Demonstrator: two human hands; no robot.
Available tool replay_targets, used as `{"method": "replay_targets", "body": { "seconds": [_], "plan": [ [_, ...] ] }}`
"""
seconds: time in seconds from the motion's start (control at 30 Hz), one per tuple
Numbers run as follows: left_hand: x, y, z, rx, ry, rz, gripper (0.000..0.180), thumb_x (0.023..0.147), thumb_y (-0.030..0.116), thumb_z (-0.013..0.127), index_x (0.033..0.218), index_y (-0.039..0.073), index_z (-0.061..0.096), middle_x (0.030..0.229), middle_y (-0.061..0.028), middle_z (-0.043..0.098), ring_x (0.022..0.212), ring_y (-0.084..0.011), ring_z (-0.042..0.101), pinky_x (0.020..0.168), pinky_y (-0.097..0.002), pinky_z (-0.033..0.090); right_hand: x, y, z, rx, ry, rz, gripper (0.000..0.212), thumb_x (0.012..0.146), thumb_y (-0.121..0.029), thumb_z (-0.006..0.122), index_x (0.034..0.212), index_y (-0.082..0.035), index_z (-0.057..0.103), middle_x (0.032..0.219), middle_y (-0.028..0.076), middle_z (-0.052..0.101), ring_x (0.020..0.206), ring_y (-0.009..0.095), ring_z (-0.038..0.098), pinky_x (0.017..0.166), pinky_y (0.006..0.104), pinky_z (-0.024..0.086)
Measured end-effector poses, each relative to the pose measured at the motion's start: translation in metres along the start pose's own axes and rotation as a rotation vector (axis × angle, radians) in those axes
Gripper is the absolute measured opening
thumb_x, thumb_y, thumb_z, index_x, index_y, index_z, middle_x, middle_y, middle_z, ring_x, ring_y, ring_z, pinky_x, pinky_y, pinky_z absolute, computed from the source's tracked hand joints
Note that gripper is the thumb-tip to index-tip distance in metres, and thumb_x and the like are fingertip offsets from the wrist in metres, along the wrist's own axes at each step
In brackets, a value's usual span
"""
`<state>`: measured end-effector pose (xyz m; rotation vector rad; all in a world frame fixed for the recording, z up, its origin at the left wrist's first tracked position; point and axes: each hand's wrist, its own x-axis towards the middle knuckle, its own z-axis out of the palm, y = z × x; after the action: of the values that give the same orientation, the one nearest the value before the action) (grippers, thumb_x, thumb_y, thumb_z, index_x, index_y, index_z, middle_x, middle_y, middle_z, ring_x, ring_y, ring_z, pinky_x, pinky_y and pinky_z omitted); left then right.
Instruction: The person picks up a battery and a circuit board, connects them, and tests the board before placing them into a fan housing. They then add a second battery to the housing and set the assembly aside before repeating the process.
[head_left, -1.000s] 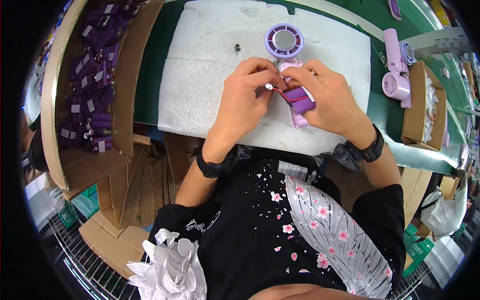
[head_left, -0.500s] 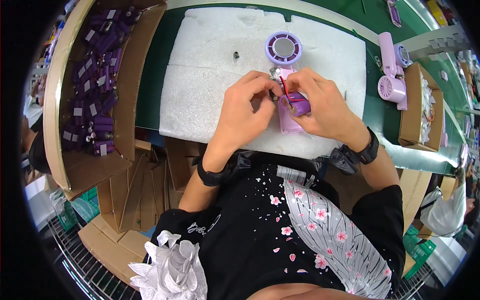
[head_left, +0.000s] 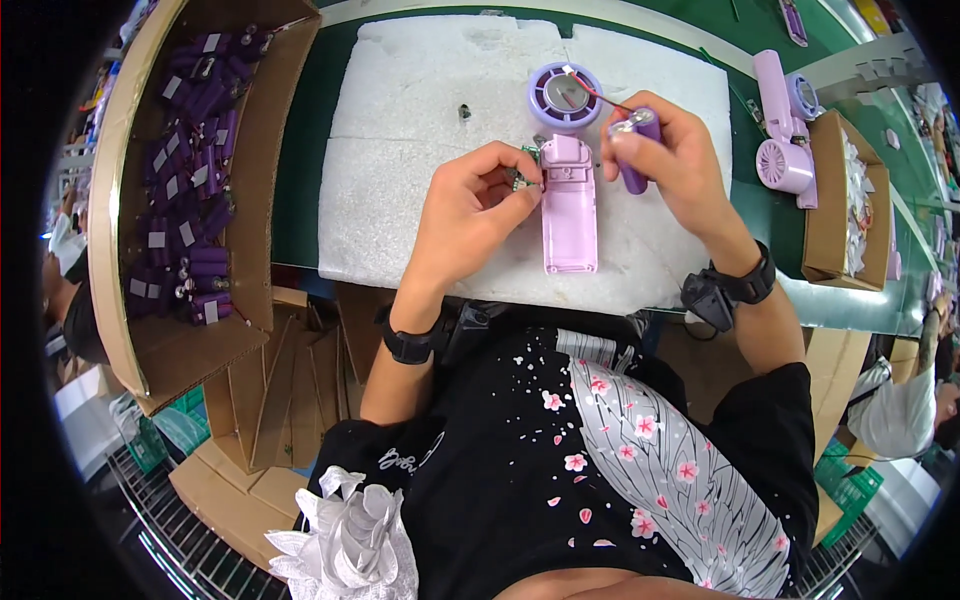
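My left hand pinches a small green circuit board at the left edge of a pink fan handle shell. The shell lies with its hollow side up, its long compartment bare. At its far end sits a round lilac fan head with a silver centre. My right hand grips a purple battery pack to the right of the shell, in the air. The pack's red and dark wires reach over the fan head and end in a white plug.
A white foam board lies under the work, with a small dark part on it. An open carton of purple battery packs stands at left. At right are assembled pink fans and a small carton of white parts.
My right hand has lifted the battery pack off the shell and moved right. The shell's inside now shows. My left hand has drawn slightly left and nearer, with the circuit board.
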<state>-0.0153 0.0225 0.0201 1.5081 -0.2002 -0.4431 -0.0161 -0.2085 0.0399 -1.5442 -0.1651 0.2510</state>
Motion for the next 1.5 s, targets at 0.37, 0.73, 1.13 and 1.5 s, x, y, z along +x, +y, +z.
{"method": "replay_targets", "body": {
  "seconds": [0.37, 0.73, 1.13, 1.5],
  "plan": [
    [0.0, 0.0, -0.007, -0.021, -0.053, -0.033, 0.019, 0.081, 0.001, 0.074, 0.097, -0.001, 0.066, 0.083, 0.0005, 0.062, 0.069, -0.0018, 0.054, 0.06, -0.0155, 0.041, -0.006, -0.012, 0.006, -0.458, -0.116, -0.027, 0.017, 0.086, -0.012, 0.064, 0.074, 0.0, 0.061, 0.064, 0.003, 0.058, 0.058, 0.01, 0.051, 0.053, 0.0265, 0.036],
    [0.0, 0.002, -0.004, -0.055, -0.049, 0.068, 0.018, 0.083, 0.005, 0.074, 0.1, -0.001, 0.069, 0.083, -0.0062, 0.068, 0.071, -0.0079, 0.062, 0.063, -0.0206, 0.048, -0.006, -0.004, 0.017, -0.565, -0.149, -0.303, 0.009, 0.083, -0.008, 0.066, 0.081, 0.001, 0.065, 0.07, 0.009, 0.059, 0.06, 0.019, 0.053, 0.054, 0.0301, 0.039],
    [0.001, 0.002, -0.016, -0.155, -0.132, -0.023, 0.032, 0.08, -0.005, 0.072, 0.111, -0.005, 0.064, 0.09, -0.0097, 0.068, 0.077, -0.0132, 0.066, 0.07, -0.0248, 0.054, -0.009, -0.001, 0.023, -0.59, 0.032, -0.418, 0.008, 0.077, -0.001, 0.071, 0.084, 0.0, 0.07, 0.077, 0.006, 0.056, 0.062, 0.015, 0.052, 0.054, 0.0259, 0.037],
    [0.001, 0.001, -0.012, -0.237, -0.088, -0.002, 0.041, 0.079, -0.006, 0.073, 0.118, -0.004, 0.062, 0.092, -0.0076, 0.067, 0.083, -0.0126, 0.067, 0.075, -0.0234, 0.055, -0.008, -0.001, 0.018, -0.606, -0.07, -0.424, 0.007, 0.076, -0.002, 0.072, 0.083, -0.001, 0.07, 0.078, 0.004, 0.049, 0.062, 0.012, 0.046, 0.053, 0.0256, 0.034]
  ]
}}
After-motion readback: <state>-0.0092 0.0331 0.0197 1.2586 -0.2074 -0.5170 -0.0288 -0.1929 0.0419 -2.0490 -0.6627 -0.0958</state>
